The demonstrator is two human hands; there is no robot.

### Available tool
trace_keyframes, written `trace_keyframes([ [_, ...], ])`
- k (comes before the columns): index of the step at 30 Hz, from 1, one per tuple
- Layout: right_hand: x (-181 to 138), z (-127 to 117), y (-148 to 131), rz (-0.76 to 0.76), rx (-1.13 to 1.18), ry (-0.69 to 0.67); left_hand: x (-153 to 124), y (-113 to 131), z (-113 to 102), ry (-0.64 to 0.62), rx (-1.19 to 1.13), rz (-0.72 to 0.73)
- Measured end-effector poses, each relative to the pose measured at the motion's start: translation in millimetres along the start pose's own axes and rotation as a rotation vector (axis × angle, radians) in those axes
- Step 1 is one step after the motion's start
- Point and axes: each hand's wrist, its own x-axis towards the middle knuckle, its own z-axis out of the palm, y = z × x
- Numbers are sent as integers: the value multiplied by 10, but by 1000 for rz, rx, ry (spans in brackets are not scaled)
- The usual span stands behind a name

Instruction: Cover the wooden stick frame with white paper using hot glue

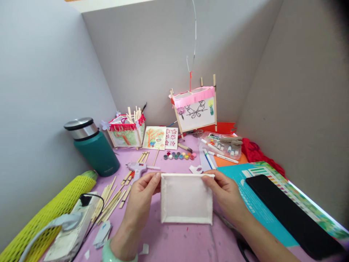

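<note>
I'm watching remotely as a white rectangular frame (187, 199) is facing me over the bench (174, 244), its long sides running crosswise, its translucent panel (185, 194) stretching between thicker white edges.

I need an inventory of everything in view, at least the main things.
framed panel: 1, white, between hands
glue gun: 1, pale, left
sticks: many, beige, left
bottle: 1, teal, left
netted roll: 1, lime, left
power strip: 1, white, left
fringed box: 1, red and white, back
drawings: 2, multicoloured, back
hanging lantern: 1, white and pink, back
paints: several, mixed, centre
markers: several, white, right
cloth: 1, red, right
sheet: 1, turquoise, right
slab: 1, black, right
tablecloth: 1, lilac, beneath
walls: 3, grey, around
left hand: 1, panel's upper left
right hand: 1, panel's upper right
</note>
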Motion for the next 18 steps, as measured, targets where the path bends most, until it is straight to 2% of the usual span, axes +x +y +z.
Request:
trace_keyframes([
  [12,-24,13,12,-31,-45,19,4,-46,-47,119,136,93],
  [18,-28,18,16,-6,-2,22,-3,-69,-25,111,172,108],
])
